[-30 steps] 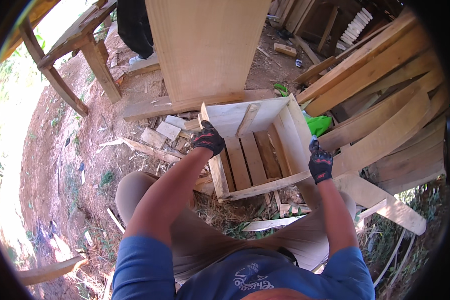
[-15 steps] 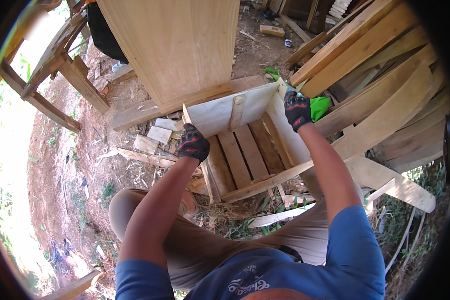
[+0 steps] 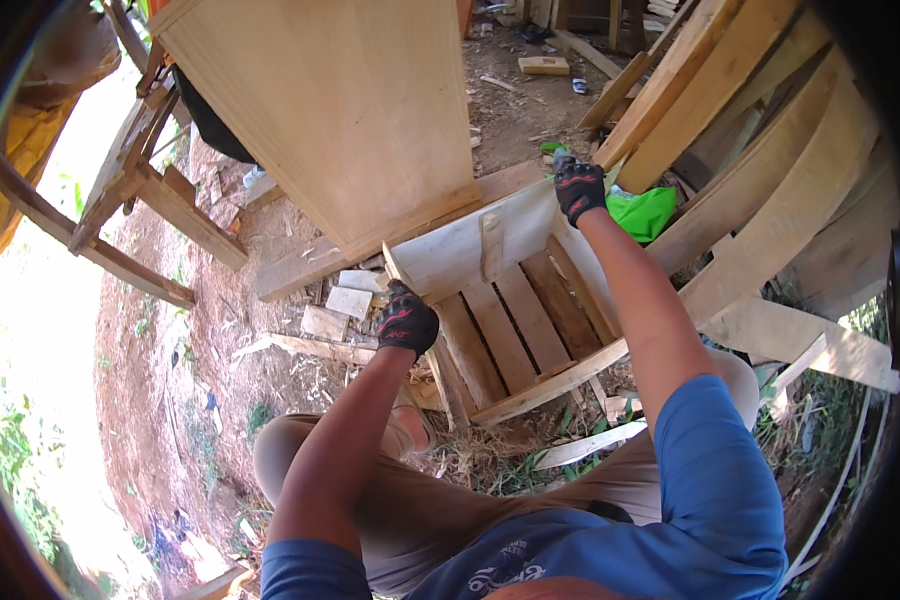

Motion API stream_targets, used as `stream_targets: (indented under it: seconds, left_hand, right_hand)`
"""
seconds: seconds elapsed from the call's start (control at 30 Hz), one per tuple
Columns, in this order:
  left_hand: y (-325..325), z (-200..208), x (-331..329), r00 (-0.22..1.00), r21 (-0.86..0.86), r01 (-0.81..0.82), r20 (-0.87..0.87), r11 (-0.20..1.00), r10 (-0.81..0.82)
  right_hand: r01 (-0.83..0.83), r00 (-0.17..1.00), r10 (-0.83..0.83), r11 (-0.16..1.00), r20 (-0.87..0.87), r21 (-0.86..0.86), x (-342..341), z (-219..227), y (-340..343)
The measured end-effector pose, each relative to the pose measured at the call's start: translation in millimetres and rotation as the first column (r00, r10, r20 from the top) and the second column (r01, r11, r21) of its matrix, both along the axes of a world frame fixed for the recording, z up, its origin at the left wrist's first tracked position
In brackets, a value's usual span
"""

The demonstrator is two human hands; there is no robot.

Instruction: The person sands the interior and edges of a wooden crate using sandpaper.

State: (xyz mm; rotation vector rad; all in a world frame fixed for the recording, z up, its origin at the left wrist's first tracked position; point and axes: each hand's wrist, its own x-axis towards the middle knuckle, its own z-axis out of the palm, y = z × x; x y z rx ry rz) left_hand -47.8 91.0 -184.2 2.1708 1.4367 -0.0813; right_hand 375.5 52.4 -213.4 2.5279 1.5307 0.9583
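Observation:
A wooden drawer-like box point(image 3: 435, 248) with a slatted bottom sits on the ground between my knees, its open side facing up. My left hand point(image 3: 407, 318), in a black glove with red marks, is closed around the top edge of the box's left side. At the far right corner, my right hand point(image 3: 580, 188) in a matching glove has its fingers curled over the rim. A short upright batten point(image 3: 491, 245) is fixed to the inside of the far whitish panel. The fingertips of both hands are partly hidden.
A large cabinet-like wooden piece point(image 3: 340, 120) stands just beyond the box. Long planks point(image 3: 715, 100) lean at the right, beside a bright green bag point(image 3: 642, 212). Wood offcuts point(image 3: 348, 302) lie at the left. Another person point(image 3: 55, 75) is partly visible at upper left, near a wooden frame point(image 3: 120, 250).
The view has shifted, so the box appears lower and farther right. My right hand has moved slightly farther along toward the far corner. Another person has come into view at upper left.

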Motion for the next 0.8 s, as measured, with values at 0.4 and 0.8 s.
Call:
stream_targets:
  seconds: [0.4,0.8]
  left_hand:
    - [-5,14,-5,1.000,-0.018,-0.022,0.008,1.000,0.022]
    - [15,-38,-8,0.989,0.166,0.146,0.000,0.975,-0.148]
  right_hand:
    - [0.032,0.996,-0.023,0.995,-0.089,0.091,-59,28,-125]
    - [0.075,0.993,-0.091,0.979,-0.076,-0.191,-108,51,-299]
